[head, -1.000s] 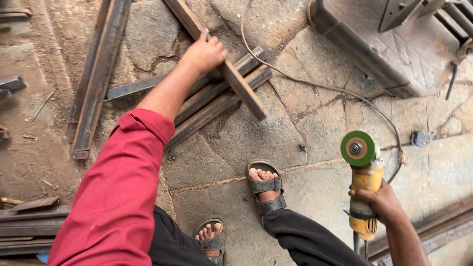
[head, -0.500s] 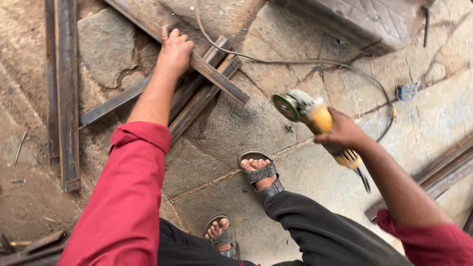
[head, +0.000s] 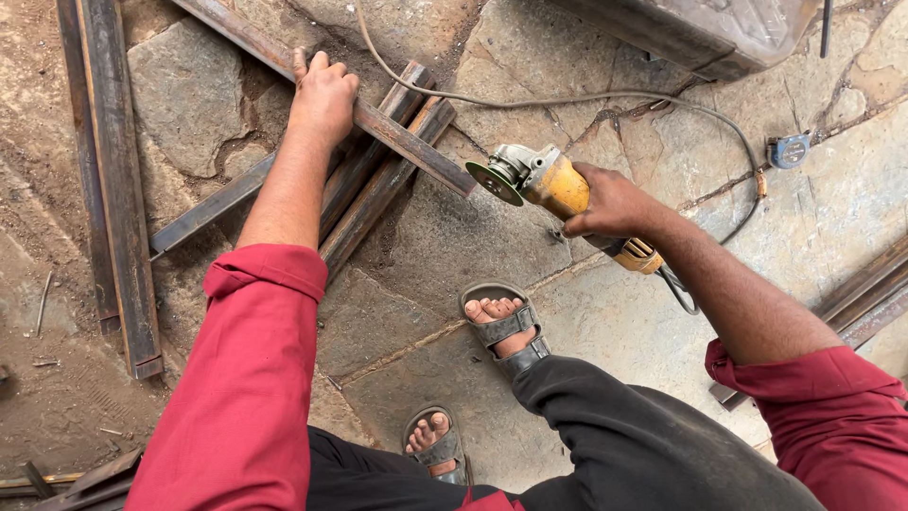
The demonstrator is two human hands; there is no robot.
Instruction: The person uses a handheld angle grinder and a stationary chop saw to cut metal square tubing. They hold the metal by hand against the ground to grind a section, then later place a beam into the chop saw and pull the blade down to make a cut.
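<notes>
My left hand (head: 323, 95) presses down on a rusty steel angle bar (head: 413, 151) that lies diagonally across other bars on the stone floor. My right hand (head: 613, 202) grips a yellow angle grinder (head: 553, 185) with a green disc (head: 494, 182). The disc sits just to the right of the bar's free end, close to it; contact is unclear. The grinder's grey cable (head: 605, 98) loops away over the floor behind it.
Several more steel bars (head: 378, 185) lie under the held one, and two long ones (head: 113, 189) run along the left. My sandalled feet (head: 501, 322) stand below the grinder. A metal box (head: 700, 33) sits top right, a small tape measure (head: 788, 149) beside it, more bars (head: 870, 284) at right.
My right hand has swung the grinder from low at my right side up and leftward to the bar's end. My left hand stays on the bar.
</notes>
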